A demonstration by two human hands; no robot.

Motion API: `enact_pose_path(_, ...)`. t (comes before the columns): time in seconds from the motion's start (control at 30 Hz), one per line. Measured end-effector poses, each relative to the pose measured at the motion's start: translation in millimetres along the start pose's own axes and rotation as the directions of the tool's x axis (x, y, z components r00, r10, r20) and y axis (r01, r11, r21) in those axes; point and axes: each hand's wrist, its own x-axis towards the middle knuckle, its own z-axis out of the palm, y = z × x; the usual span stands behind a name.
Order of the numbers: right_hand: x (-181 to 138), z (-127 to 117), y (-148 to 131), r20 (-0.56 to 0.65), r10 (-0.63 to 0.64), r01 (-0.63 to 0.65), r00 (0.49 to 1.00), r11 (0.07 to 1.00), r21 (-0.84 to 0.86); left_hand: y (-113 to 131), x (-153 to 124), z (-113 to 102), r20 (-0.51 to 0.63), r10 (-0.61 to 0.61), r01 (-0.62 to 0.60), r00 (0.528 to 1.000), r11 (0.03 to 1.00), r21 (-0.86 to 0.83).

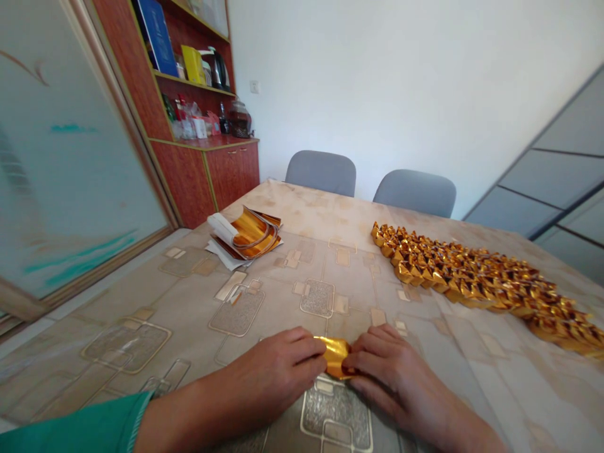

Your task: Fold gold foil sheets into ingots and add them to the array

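Observation:
Between my two hands is a small piece of shiny gold foil paper [336, 356], low over the patterned tablecloth [278, 296]. My left hand [287, 358] closes on its left end, fingers bent together. On its right end, my right hand [384, 365] pinches the paper with curled fingers. The fingers cover both ends, so the exact folds there are hidden. Farther off to the left lies a stack of gold foil sheets [257, 229], curled over, with white paper edges. Long rows of folded gold foil pieces [472, 270] stretch along the right side.
Two grey chairs [321, 171] stand at the table's far edge. A red-brown cabinet [231, 176] holds a kettle [219, 69], a glass jar [240, 118] and bottles at the back left. A frosted glass door [70, 170] borders the left side.

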Motion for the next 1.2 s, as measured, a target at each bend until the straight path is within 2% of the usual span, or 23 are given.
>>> enact_pose_path(0.13, 3, 5, 7, -0.063, 0.051, -0.044, 0.997, 0.993, 0.112, 0, 0, -3, 0.010, -0.040, 0.040, 0.999, 0.996, -0.078)
enact_pose_path(0.27, 10, 10, 13, -0.112, 0.148, -0.125, 0.983, 0.973, 0.196, -1, 1, -6, 0.043, -0.148, 0.154, 0.988, 0.973, -0.172)
enact_pose_path(0.4, 16, 14, 17, -0.132, 0.238, -0.206, 0.962, 0.953, 0.221, 1, 0, -6, 0.077, -0.219, 0.229, 0.973, 0.957, -0.177)
enact_pose_path(0.53, 18, 19, 19, -0.175, 0.310, -0.272, 0.935, 0.939, 0.208, 4, 0, -7, 0.079, -0.189, 0.200, 0.979, 0.967, -0.158)
enact_pose_path(0.73, 18, 24, 17, -0.229, 0.335, -0.303, 0.914, 0.939, 0.164, 8, 1, -10, 0.094, -0.162, 0.172, 0.982, 0.978, -0.116)
enact_pose_path(1.07, 18, 26, 13, -0.306, 0.333, -0.332, 0.892, 0.942, 0.059, 9, 1, -11, 0.126, -0.154, 0.162, 0.980, 0.985, -0.055)
enact_pose_path(1.2, 18, 26, 15, -0.325, 0.324, -0.334, 0.889, 0.942, 0.026, 11, 3, -12, 0.132, -0.116, 0.123, 0.984, 0.991, -0.046)
